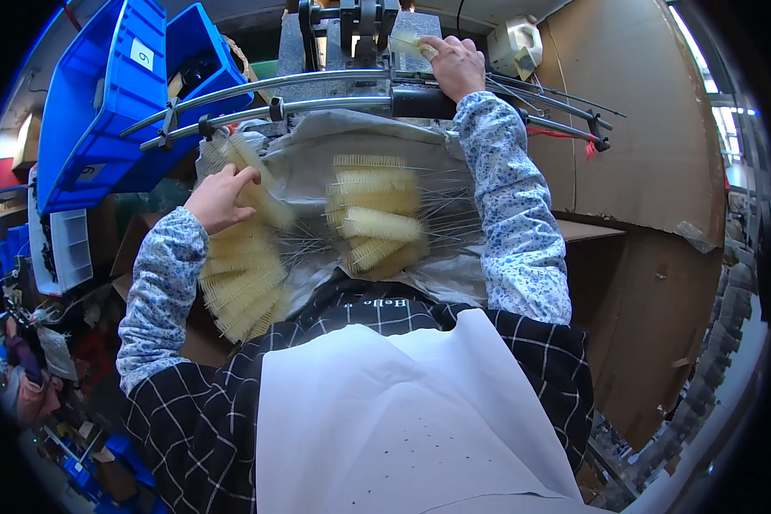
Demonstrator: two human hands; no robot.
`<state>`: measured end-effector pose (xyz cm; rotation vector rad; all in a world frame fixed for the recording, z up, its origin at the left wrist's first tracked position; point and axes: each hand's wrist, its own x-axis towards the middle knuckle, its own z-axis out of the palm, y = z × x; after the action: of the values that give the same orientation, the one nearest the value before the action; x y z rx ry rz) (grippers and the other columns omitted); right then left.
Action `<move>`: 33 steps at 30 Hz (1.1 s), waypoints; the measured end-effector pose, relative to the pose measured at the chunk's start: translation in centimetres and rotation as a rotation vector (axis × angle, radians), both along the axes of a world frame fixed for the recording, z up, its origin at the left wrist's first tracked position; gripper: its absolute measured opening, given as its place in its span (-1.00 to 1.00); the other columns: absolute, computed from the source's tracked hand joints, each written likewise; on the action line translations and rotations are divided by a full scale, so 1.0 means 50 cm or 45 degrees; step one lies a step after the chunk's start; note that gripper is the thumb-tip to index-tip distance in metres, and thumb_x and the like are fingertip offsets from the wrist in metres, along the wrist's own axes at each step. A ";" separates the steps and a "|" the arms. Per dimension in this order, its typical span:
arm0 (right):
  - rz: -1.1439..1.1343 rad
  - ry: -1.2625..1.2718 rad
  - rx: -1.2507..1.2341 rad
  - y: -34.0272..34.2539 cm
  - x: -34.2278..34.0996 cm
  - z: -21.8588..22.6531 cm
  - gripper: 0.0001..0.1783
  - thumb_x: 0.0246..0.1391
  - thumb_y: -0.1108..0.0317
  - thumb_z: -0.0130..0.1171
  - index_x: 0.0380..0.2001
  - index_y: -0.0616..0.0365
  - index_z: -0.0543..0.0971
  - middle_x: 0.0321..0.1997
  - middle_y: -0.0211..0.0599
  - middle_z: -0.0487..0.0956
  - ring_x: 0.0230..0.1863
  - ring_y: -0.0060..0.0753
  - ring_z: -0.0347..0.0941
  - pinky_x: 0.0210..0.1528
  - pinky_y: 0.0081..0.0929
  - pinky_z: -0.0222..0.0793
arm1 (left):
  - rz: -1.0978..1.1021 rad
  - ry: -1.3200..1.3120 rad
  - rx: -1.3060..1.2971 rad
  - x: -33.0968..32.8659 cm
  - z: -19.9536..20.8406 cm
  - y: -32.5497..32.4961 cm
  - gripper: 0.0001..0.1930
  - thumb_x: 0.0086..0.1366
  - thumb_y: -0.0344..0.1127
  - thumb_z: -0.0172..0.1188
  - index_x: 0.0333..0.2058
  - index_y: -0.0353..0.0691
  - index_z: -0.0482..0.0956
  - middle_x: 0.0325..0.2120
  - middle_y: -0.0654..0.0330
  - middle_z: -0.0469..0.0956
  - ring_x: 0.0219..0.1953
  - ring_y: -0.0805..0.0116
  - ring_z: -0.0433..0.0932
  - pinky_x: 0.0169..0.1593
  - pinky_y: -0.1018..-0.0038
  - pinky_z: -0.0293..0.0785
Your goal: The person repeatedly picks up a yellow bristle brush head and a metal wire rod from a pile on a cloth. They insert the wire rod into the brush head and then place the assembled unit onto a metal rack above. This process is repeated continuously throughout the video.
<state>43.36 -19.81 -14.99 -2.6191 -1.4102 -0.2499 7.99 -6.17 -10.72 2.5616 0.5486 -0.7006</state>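
Place: workshop
Machine [348, 30]: metal, past the cloth's [304, 141] far edge
Bins [103, 103]: blue, off the far-left corner
Brushes [381, 224]: in piles

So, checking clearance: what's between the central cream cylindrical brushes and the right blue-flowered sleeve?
Thin silvery wire stems over grey cloth, in the head view.

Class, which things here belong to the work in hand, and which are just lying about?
Likely in use:
bristle brush at the right hand's fingertips
left brush pile, by the left hand
middle brush pile
metal machine

Apparently lying about:
blue bins
cardboard sheet
compartmented plastic box
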 end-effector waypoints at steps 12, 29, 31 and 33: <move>0.097 -0.158 0.022 0.036 0.049 -0.049 -0.65 0.01 0.30 -0.10 -0.11 -0.34 0.42 -0.12 -0.52 0.39 0.00 -0.45 0.16 -0.06 -0.31 0.05 | -0.023 -0.422 -0.479 0.005 0.056 0.018 -0.74 -0.15 -0.47 0.08 -0.39 -0.32 0.33 -0.42 0.06 0.36 -0.32 0.18 0.37 -0.16 0.48 0.28; -0.157 0.139 0.327 -0.062 0.075 -0.056 -0.60 -0.11 0.28 0.03 -0.11 0.04 0.43 -0.10 -0.29 0.45 -0.06 -0.25 0.34 -0.04 -0.22 0.16 | 0.469 -1.007 -0.474 -0.120 0.255 0.061 -0.62 -0.06 -0.47 0.03 -0.18 -0.27 0.29 -0.29 0.26 0.29 -0.30 0.57 0.31 -0.25 0.67 0.26; -0.151 0.141 0.347 -0.045 0.061 -0.059 -0.61 -0.13 0.34 0.02 -0.13 0.05 0.44 -0.12 -0.29 0.45 -0.07 -0.26 0.35 -0.04 -0.22 0.16 | 0.416 -1.067 -0.395 -0.134 0.264 0.068 -0.62 -0.06 -0.41 0.03 -0.18 -0.26 0.28 -0.26 0.24 0.28 -0.30 0.56 0.29 -0.26 0.68 0.25; -0.148 0.163 0.338 -0.031 0.038 -0.057 -0.61 -0.13 0.34 0.01 -0.13 0.06 0.44 -0.12 -0.29 0.45 -0.08 -0.26 0.35 -0.05 -0.21 0.17 | 0.406 -1.076 -0.292 -0.154 0.272 0.076 -0.63 -0.06 -0.39 0.04 -0.19 -0.25 0.29 -0.26 0.24 0.28 -0.30 0.55 0.29 -0.25 0.66 0.24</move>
<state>45.28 -21.34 -17.82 -2.4531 -1.1031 -0.2582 0.31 -2.37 2.87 2.1969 0.5121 0.4063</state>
